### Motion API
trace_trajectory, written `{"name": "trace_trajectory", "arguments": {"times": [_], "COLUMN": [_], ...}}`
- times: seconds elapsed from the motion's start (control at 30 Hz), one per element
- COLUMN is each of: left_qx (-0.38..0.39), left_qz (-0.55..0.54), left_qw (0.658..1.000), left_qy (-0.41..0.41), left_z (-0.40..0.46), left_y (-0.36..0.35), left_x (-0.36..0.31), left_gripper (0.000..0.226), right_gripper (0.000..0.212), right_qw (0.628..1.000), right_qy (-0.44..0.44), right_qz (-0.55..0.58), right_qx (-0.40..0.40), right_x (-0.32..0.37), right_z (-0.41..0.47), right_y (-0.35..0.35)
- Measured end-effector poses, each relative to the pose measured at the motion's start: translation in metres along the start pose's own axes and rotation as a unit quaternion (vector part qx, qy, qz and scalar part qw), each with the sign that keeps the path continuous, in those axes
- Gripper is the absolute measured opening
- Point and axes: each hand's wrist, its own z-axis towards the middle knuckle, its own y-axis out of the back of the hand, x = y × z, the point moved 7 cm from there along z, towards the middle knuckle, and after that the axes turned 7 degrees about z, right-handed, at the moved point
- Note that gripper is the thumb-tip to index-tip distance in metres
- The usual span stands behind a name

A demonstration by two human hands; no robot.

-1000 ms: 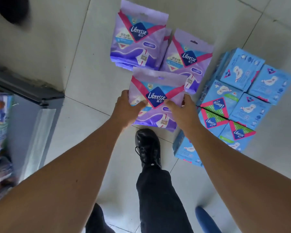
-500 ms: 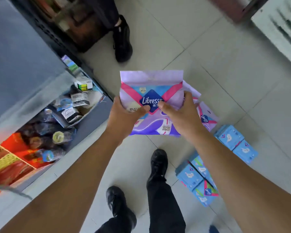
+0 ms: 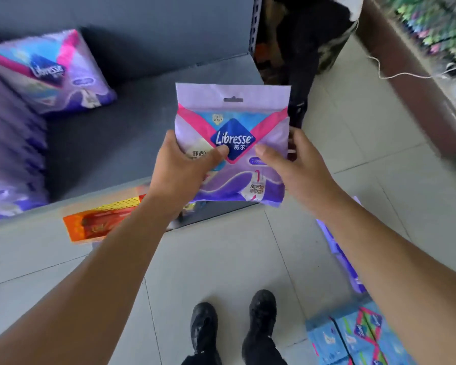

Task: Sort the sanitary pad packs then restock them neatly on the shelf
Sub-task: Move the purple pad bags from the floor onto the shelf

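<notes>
Stood facing the dark shelf [image 3: 142, 122], having turned to it from the tiled floor [image 3: 221, 259] where the sorted piles had filled the view a second before. Found at the shelf's left end a row of purple packs [image 3: 50, 72] already stocked, the nearest leaning upright and the rest too blurred to count, with bare deck to their right. Had lifted one more purple Libresse pack [image 3: 232, 143] off the floor pile and now held it upright, label toward the camera, in the air over the shelf's front edge, touching nothing there. Left behind on the floor, below and to the right of the shelf, the blue packs [image 3: 358, 335] and a sliver of remaining purple ones [image 3: 345, 259]. Noted an orange packet [image 3: 103, 222] on the tier just under the shelf's front lip. Gripped the pack's lower left with the left hand [image 3: 179, 169], thumb across the face and fingers curled behind. Gripped its right edge with the right hand [image 3: 295, 167] likewise, thumb on the front and fingers wrapped round the back. Judged the pick-up finished and the placing not yet begun. Judged the next move to be lowering the pack onto the bare deck just right of the stocked row, square to its neighbours. Soft, so likely to slump unless leaned against them.
</notes>
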Motion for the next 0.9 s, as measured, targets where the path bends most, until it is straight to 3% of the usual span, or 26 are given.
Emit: {"name": "trace_trajectory", "arguments": {"times": [0.23, 0.43, 0.6, 0.9], "left_qx": [-0.099, -0.153, -0.237, -0.309], "left_qz": [-0.062, -0.061, 0.047, 0.072], "left_qw": [0.993, 0.986, 0.970, 0.948], "left_qy": [0.001, -0.010, -0.009, -0.008], "left_z": [0.002, 0.000, 0.012, 0.073], "left_y": [0.089, 0.139, 0.172, 0.211], "left_x": [0.016, 0.032, 0.058, 0.088], "left_gripper": [0.055, 0.045, 0.055, 0.066], "right_gripper": [0.049, 0.052, 0.050, 0.039], "right_qw": [0.992, 0.986, 0.983, 0.982], "right_qy": [0.041, 0.048, 0.071, 0.127], "right_qz": [-0.061, -0.081, -0.104, -0.117], "right_qx": [0.104, 0.140, 0.135, 0.072], "right_x": [0.025, 0.039, 0.038, 0.044], "right_z": [0.026, 0.035, 0.049, 0.109], "right_y": [-0.094, -0.153, -0.195, -0.274]}}
